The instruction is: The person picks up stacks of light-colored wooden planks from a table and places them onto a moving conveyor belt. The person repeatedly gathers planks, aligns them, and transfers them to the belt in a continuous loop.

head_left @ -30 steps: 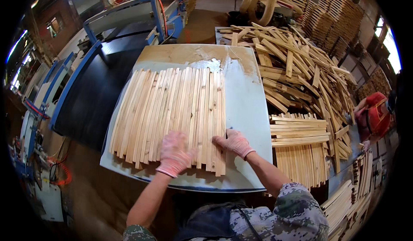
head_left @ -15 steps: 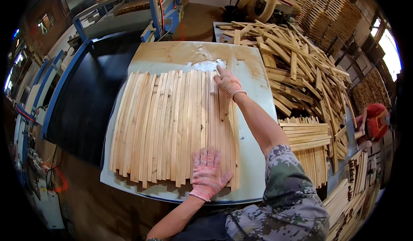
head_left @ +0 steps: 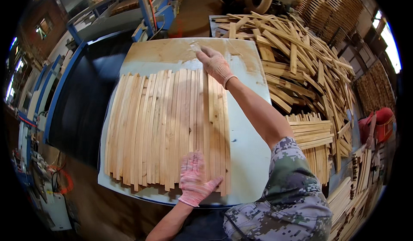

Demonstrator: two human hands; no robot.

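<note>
Broadly, a dim workshop with a brown floor point(head_left: 198, 15), bright windows point(head_left: 389, 47) at the right and pale hoses point(head_left: 266, 0) curling down at the back. To the left, a blue-framed machine point(head_left: 148, 13) and a broad black belt point(head_left: 90, 99). At the back right, tall stacks point(head_left: 333, 13) of wood. In the middle, beside the belt, a surface point(head_left: 247, 155), pale blue for the most part, with a brown stain point(head_left: 150, 54) along the far edge. Just right of it, a loose heap point(head_left: 297, 51) of timber, tangled every way, with a neater pile point(head_left: 314, 131) at the near end. Far right, a person point(head_left: 378, 127) in red, partly blurred. On the surface, left of centre, strips point(head_left: 167, 125) laid side by side, running near to far, ends uneven. On their near part, the left hand point(head_left: 195, 176), gloved, grip wide, fingers point(head_left: 191, 161) flat, thumb out to the right. Over their far ends, the right hand point(head_left: 215, 64), also gloved, pointing toward the stain; grip wide or narrow, cannot tell.
</note>
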